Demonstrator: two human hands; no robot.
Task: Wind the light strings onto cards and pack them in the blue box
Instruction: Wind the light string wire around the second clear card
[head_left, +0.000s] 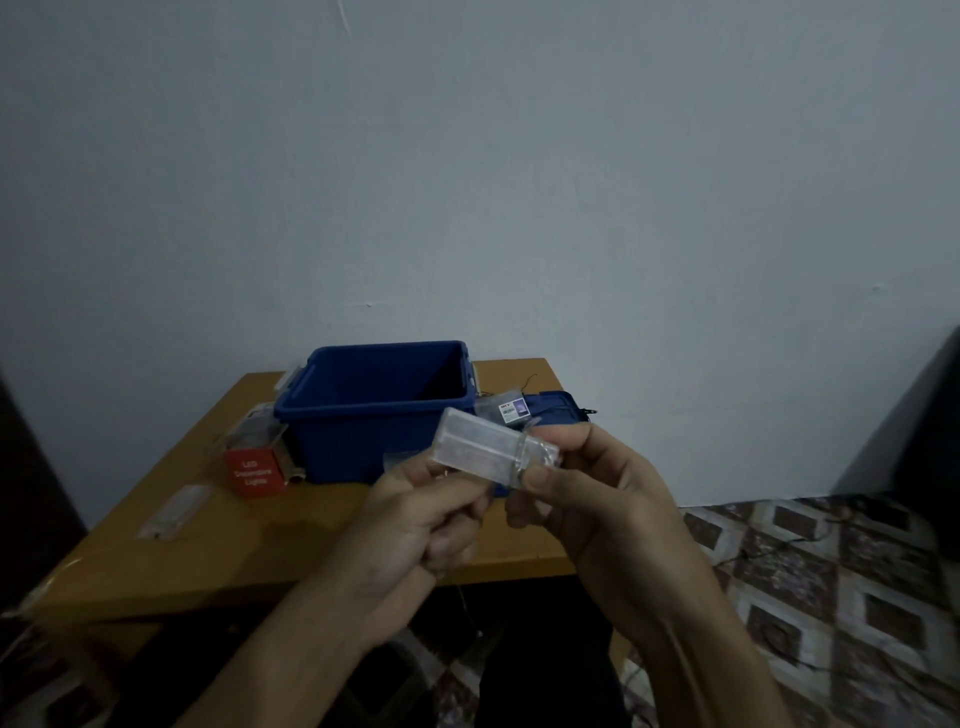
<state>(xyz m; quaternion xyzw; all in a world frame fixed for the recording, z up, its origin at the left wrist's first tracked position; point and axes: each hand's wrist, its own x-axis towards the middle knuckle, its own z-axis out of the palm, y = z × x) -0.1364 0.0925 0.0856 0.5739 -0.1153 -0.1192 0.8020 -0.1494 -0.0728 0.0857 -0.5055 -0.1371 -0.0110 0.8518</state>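
Head view: we hold the clear card (480, 441) in the air, above the near half of the table (260, 551) and in front of the blue box (363, 447). The left hand (415, 525) pinches its lower end with curled fingers (457, 540). The right hand (582, 483) pinches its right end between thumb and forefinger. A pale band circles the card by the right thumb; it is too blurred to tell whether this is wound string.

We judge the card light, stiff and smooth, so likely to slip. Take hold of it by its short ends and leave the middle free for winding. The light string (464, 605) shows only as a faint strand below the table edge. We expect it to be thin, limp and quick to tangle, so feed it under light tension.

The blue box stands open at the back of the table, and its inside is dark. A red carton (257, 473) stands just beside its left front corner. A second clear piece (174, 512) lies nearer the left edge. The blue lid (556, 408) lies to the right of the box, with a labelled packet (509, 410) on it. Nothing blocks the mouth of the box. The loose strand could snag on the table edge.
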